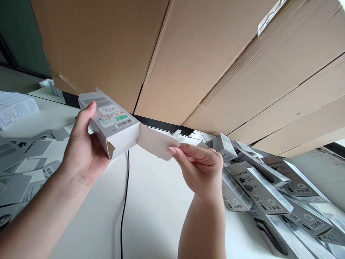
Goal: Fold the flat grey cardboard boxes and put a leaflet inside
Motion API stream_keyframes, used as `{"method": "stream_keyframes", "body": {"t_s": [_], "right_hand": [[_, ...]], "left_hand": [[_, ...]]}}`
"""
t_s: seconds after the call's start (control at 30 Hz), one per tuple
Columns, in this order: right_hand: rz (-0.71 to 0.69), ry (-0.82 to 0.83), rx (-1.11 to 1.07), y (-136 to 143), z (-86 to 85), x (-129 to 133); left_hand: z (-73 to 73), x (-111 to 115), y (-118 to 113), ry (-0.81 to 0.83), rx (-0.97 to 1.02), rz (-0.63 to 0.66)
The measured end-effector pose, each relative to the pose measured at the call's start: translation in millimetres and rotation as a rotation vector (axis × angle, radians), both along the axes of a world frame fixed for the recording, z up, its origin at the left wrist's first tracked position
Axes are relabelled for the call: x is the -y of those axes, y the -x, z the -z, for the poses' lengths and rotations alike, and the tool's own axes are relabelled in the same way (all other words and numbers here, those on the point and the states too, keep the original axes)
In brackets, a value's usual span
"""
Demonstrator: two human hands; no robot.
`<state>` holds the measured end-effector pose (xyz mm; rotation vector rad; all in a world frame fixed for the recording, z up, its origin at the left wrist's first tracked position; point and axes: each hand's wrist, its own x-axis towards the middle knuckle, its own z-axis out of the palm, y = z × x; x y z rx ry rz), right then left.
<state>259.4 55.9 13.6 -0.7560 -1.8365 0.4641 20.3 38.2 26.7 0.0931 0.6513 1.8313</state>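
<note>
A small white-and-grey cardboard box with a barcode and green label is held tilted above the table. My left hand wraps round its left side, the thumb on the printed face. From the near right end of the box a long white end flap sticks out to the right. My right hand pinches the outer edge of this flap between thumb and fingers. The inside of the box is hidden from here.
Folded-out grey cartons lie at left, beside a stack of printed white papers. Several grey boxes pile up at right. A black cable crosses the white table. Large brown cardboard boxes stand behind.
</note>
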Motion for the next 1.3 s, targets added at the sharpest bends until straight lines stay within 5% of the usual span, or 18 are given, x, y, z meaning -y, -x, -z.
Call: {"method": "stream_keyframes", "body": {"t_s": [0.1,0.3,0.67,0.73,0.97,1.3], "right_hand": [[-0.027,0.052,-0.044,1.8,-3.8,1.5],[-0.375,0.297,-0.069,1.9,-8.5,-2.1],[0.053,0.202,-0.03,22.5,3.8,2.8],[0.021,0.221,-0.01,18.9,3.9,2.4],[-0.444,0.202,-0.103,1.2,-4.5,-4.8],[-0.306,0.24,-0.167,50.6,12.7,-0.7]], "left_hand": [[0.6,-0.9,1.7,-0.01,-0.017,-0.007],[0.6,-0.3,1.3,-0.011,-0.013,0.013],[4.0,4.9,-12.3,-0.063,-0.031,0.03],[4.3,4.9,-9.9,-0.073,-0.039,0.034],[1.9,3.6,-3.1,-0.058,-0.013,0.028],[8.9,9.8,-19.9,-0.036,-0.056,0.096]]}}
